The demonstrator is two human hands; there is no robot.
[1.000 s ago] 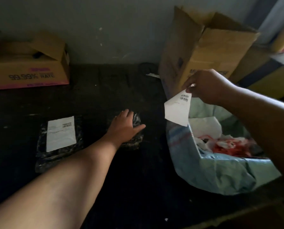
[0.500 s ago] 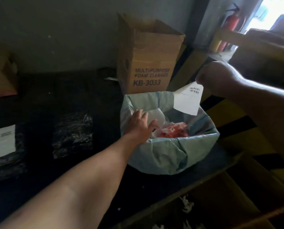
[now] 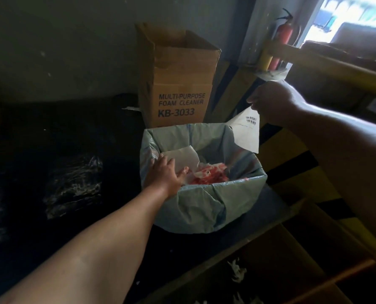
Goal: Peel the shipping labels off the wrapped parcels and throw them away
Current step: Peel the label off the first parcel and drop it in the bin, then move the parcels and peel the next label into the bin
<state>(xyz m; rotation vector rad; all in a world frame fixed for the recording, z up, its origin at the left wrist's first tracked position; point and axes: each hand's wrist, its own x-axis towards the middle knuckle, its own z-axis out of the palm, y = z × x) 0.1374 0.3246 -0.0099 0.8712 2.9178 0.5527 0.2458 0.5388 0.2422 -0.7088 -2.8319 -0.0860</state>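
Right hand (image 3: 272,102) pinching a peeled shipping label (image 3: 247,133) by its top corner, sheet dangling over the far right rim of the lined bin (image 3: 204,207). Left hand (image 3: 166,173) resting on the bin's near-left rim, fingers relaxed and apart, clamped on nothing, thumb toward the white paper and red scraps already inside. One wrapped parcel (image 3: 73,185) lying bare of any label on the dark surface (image 3: 108,216), left of the bin and apart from it.

Likely trouble from here: adhesive clinging to the fingertips at release, so the label fails to drop; or the sheet, hanging right at the rim's edge, sliding down outside the liner toward the yellow-and-black frame. Could also catch on the liner wall and stay up high instead of falling in.

Hard to make out: which face of the label carries the glue; the pinching fingertips, tucked behind the knuckles. Cut off at the left edge: a pale strip, possibly a label on a second parcel, too little showing to say. Surface so dim that anything else lying on it stays unreadable. Cardboard box (image 3: 176,84) behind the bin open-topped, contents out of sight.
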